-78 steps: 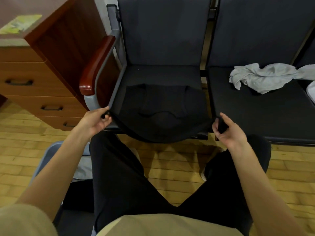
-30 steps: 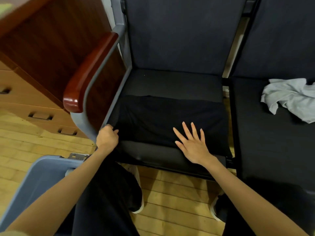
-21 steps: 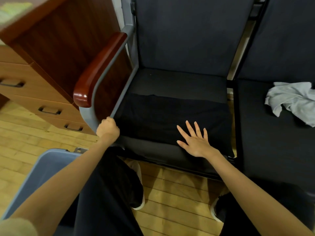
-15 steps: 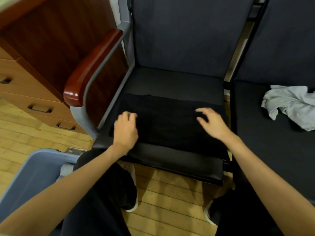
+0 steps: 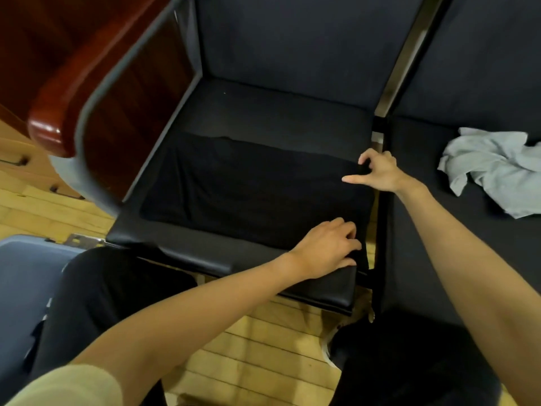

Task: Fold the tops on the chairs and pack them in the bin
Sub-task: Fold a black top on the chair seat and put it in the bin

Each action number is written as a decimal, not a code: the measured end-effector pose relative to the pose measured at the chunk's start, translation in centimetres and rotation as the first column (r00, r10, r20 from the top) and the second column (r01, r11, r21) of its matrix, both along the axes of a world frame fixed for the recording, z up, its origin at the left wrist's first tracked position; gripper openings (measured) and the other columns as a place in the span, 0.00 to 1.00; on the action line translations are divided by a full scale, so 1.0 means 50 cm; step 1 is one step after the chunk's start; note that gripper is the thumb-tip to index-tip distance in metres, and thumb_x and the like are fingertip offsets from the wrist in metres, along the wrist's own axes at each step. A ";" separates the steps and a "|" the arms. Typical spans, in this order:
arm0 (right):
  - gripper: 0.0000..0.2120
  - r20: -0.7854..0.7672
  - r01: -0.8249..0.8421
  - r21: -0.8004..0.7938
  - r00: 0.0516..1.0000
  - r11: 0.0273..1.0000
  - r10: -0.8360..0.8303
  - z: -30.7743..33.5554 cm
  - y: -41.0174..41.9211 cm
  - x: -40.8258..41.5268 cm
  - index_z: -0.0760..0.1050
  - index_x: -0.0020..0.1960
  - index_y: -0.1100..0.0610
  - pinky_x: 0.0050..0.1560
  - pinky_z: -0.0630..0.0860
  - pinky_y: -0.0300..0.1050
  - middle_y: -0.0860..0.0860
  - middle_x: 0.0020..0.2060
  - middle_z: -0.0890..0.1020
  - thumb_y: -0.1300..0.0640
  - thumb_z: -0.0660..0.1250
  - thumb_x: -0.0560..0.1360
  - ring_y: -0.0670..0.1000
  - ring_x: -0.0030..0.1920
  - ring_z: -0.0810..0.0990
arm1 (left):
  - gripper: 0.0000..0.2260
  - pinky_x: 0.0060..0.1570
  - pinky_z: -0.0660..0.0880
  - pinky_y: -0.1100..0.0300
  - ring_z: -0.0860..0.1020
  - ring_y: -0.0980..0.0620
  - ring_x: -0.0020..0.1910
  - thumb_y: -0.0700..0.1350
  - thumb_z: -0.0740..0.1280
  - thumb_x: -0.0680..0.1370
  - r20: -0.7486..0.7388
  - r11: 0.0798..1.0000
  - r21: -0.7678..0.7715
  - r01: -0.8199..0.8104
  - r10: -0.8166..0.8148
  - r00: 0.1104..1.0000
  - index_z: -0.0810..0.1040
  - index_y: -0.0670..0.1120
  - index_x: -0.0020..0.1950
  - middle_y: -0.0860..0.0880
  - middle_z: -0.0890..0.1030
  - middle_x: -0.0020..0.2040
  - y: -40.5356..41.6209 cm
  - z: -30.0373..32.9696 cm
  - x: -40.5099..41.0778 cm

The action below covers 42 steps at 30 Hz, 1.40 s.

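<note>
**Both hands now at black top's right edge**

Since 0.5 s ago both hands shifted rightward: left hand (image 5: 328, 249) left the top's left part and crossed to its near-right corner, right hand (image 5: 380, 172) went from mid-right to the far-right corner.

Largest to smallest:

- Left chair (image 5: 272, 112), dark seat w/ red-brown armrest (image 5: 67, 92) at 10 o'clock; right chair (image 5: 468, 235) just beside it at 3 o'clock.
- Black top (image 5: 248, 189) lies flat on left chair's seat, folded into a wide band, front half of the seat.
- Blue-grey bin (image 5: 20, 288) on the floor at 8 o'clock, only partly in view.
- Grey top (image 5: 494, 168) crumpled on right chair's seat, approx 2 o'clock, well apart from black top.
- Left hand: at 4 o'clock of black top, fingers curled together on the fabric's corner at the seat's front edge; gripping it.
- Right hand: at 2 o'clock of black top, thumb + curled fingers pinching the fabric edge, one finger stuck out straight toward 9 o'clock.
</note>
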State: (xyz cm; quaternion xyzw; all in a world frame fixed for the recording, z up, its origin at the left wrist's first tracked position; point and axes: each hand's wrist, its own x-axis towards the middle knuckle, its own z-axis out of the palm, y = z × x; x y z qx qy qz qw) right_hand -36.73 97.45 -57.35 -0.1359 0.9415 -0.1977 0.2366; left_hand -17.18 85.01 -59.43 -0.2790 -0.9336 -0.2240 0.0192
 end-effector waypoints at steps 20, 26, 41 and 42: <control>0.04 0.017 0.014 -0.086 1.000 0.996 -0.012 0.175 -0.131 0.001 0.74 0.42 0.64 0.31 0.67 0.42 0.61 0.39 0.73 0.64 0.68 0.73 0.55 0.44 0.77 | 0.06 0.50 0.80 0.60 0.80 0.52 0.45 0.32 0.66 0.77 0.805 0.114 0.579 -0.807 0.078 0.588 0.79 0.35 0.53 0.45 0.80 0.44 -0.082 0.088 0.110; 0.09 0.192 0.202 -0.186 0.967 0.962 -0.166 0.172 -0.335 0.029 0.70 0.49 0.60 0.27 0.75 0.38 0.55 0.37 0.77 0.57 0.68 0.76 0.49 0.32 0.78 | 0.08 0.53 0.78 0.51 0.80 0.44 0.50 0.31 0.63 0.79 0.864 -0.581 0.221 -0.784 -0.257 0.434 0.75 0.33 0.58 0.38 0.79 0.52 -0.182 0.070 0.155; 0.27 -0.399 0.139 0.008 0.908 0.990 -0.124 0.026 -0.291 0.132 0.68 0.67 0.58 0.66 0.66 0.55 0.62 0.65 0.68 0.49 0.72 0.73 0.62 0.66 0.66 | 0.15 0.47 0.76 0.56 0.77 0.47 0.48 0.44 0.69 0.76 0.747 -0.160 0.183 -0.970 0.664 0.031 0.67 0.44 0.59 0.45 0.73 0.58 -0.230 0.082 0.133; 0.30 -0.388 0.202 -0.011 0.902 0.979 -0.190 0.019 -0.287 0.133 0.67 0.67 0.60 0.66 0.66 0.55 0.63 0.65 0.68 0.48 0.73 0.72 0.63 0.66 0.66 | 0.15 0.49 0.75 0.55 0.76 0.47 0.50 0.44 0.69 0.76 0.612 -0.037 0.238 -0.970 0.782 0.120 0.69 0.45 0.59 0.46 0.72 0.57 -0.225 0.075 0.134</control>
